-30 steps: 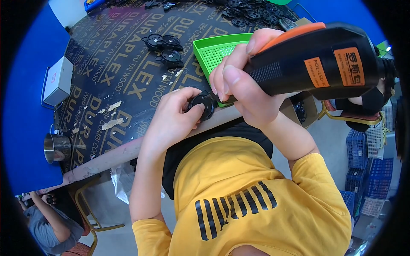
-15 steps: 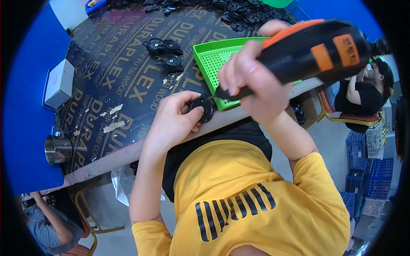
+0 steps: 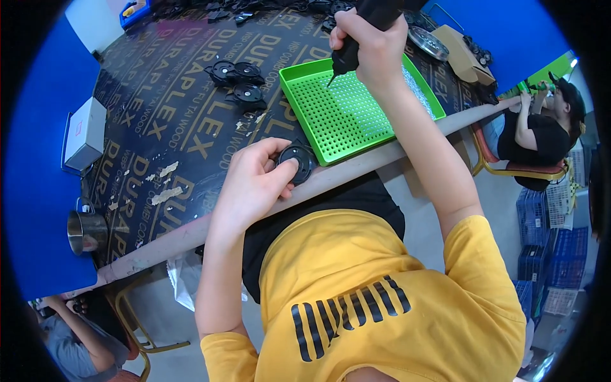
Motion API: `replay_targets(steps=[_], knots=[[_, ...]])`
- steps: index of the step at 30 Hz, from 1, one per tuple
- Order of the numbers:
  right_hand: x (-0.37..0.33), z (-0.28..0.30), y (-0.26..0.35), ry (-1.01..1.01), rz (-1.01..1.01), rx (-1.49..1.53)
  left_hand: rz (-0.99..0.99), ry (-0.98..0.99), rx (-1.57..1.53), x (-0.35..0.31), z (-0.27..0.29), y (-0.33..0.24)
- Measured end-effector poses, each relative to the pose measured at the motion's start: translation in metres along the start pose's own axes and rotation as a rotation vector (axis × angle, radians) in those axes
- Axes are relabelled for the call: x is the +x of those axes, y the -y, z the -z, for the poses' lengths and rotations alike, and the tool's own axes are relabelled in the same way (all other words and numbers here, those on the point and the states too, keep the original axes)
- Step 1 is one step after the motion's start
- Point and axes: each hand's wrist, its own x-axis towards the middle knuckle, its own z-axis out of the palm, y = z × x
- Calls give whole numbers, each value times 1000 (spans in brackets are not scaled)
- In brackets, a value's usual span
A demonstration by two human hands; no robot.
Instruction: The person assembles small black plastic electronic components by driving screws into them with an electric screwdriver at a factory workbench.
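Note:
My left hand [image 3: 251, 178] pinches a round black plastic part [image 3: 300, 160] between thumb and fingers at the table's near edge. My right hand [image 3: 380, 56] is wrapped round a black electric screwdriver [image 3: 345, 57], its thin bit tilted down over the left part of a green tray [image 3: 304, 130]. Whether the bit touches the tray's perforated plate I cannot tell. Small shiny pieces, apparently screws, lie across the middle and right of that plate. Left of the tray, a few similar black parts [image 3: 247, 94] sit on the dark printed tabletop.
More black parts [image 3: 286, 6] are heaped along the far side. A round metal dish [image 3: 428, 43] and a cardboard box [image 3: 463, 56] stand beyond the tray. At left are a white box [image 3: 87, 135] and a metal pot [image 3: 88, 230]. Other people sit at both sides.
My right hand has lifted the screwdriver off the black part and swung it away, over the green tray. My left hand keeps the part at nearly the same place.

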Motion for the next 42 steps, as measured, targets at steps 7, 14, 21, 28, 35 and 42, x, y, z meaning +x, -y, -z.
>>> replay_targets(steps=[7,14,21,28,35,42], knots=[[1,1,-6,26,-5,40,-13,4,-30,0,0,1],[2,1,-6,1,14,32,-2,23,-15,0,0,2],[1,-1,-6,35,-9,43,-8,3,-23,-1,-1,-1],[0,1,2,-37,33,11,-8,5,-31,-1,-2,-1],[-31,18,46,341,32,286,8,9,13,-1,0,-3],[-85,-1,69,448,25,218,29,4,11,-1,-1,-4]])
